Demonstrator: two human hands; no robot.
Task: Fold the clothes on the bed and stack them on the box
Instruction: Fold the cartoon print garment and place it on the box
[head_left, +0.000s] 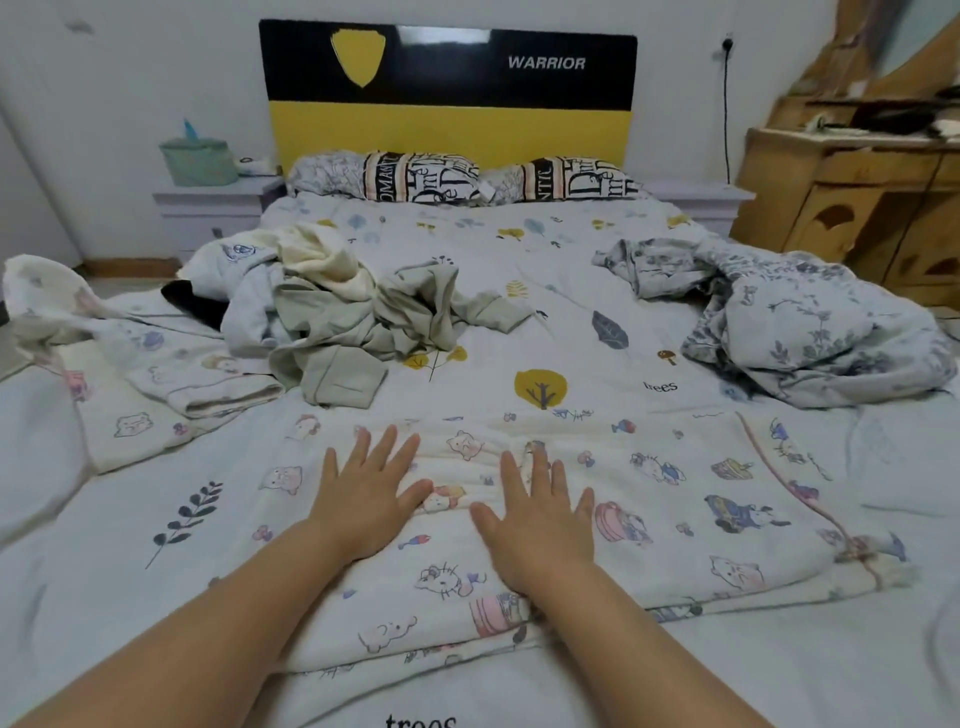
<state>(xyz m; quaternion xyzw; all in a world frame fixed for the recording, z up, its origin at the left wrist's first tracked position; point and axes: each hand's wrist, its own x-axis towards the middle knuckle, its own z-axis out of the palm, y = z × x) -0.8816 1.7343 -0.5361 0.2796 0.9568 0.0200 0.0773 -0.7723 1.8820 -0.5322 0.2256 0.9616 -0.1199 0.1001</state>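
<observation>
A white cartoon-print garment (675, 499) lies folded flat on the bed in front of me. My left hand (366, 493) and my right hand (540, 512) both press flat on it, fingers straight and spread, side by side. A second cartoon-print piece (156, 395) lies loosely folded at the left. Behind it sits a rumpled heap of clothes: a sage-green garment (363, 332), a cream one (322, 260) and a pale grey one (244, 306). A crumpled blue floral garment (800, 317) lies at the right. No box is in view.
The bed (545, 322) has a leaf-print cover, two pillows (415, 176) and a black-and-yellow headboard (447, 93). A lilac nightstand (213, 208) with a green bag stands at the left. A wooden dresser (857, 208) stands at the right.
</observation>
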